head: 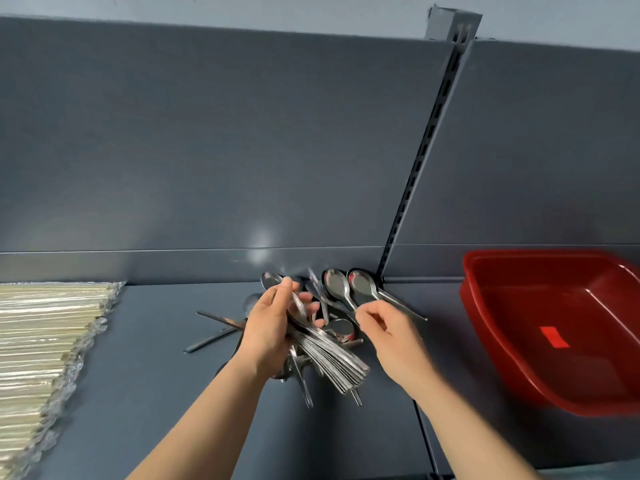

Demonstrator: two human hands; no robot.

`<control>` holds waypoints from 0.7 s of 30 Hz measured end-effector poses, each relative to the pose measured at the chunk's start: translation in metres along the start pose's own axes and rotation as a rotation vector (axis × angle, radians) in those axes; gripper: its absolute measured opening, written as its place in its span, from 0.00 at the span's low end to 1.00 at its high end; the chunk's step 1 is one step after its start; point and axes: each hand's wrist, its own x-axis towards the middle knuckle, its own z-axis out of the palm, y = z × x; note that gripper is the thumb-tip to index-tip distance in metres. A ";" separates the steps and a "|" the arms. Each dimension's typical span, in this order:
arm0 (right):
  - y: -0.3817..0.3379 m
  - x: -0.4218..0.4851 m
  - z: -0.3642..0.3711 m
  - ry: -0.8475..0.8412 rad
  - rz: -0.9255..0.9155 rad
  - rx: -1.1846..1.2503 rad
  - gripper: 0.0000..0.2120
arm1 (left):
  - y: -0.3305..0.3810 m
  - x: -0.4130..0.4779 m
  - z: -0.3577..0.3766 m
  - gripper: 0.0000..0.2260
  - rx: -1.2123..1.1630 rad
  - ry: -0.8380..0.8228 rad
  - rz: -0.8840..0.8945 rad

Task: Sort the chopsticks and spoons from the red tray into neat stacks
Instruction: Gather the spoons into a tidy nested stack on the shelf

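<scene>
Spoons (pixel 332 358) gathered into a stack in the left hand (pixel 268 332), over the grey shelf (pixel 156 341)
Its fingers curl round the nested handles, likely to keep them aligned; loose spoons (pixel 337 284) lie just beyond, the right hand (pixel 386 329) curled beside one, grip unclear; wrapped chopsticks (pixel 41 341) stacked far left, red tray (pixel 512 299) right

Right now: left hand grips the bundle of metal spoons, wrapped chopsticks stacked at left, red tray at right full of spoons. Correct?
Not quite: the head view shows the red tray holding no spoons. The rest stands: the left hand grips the spoon bundle, wrapped chopsticks stacked at left.
</scene>
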 end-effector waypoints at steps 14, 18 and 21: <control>-0.006 -0.005 0.009 -0.229 0.170 0.200 0.05 | -0.005 0.013 0.009 0.23 0.038 -0.071 -0.016; 0.008 0.011 -0.002 -0.093 0.064 0.005 0.06 | -0.008 0.017 0.007 0.14 0.067 -0.064 0.047; 0.032 0.035 -0.018 0.095 -0.024 -0.580 0.17 | -0.008 0.019 0.003 0.11 0.062 -0.045 0.042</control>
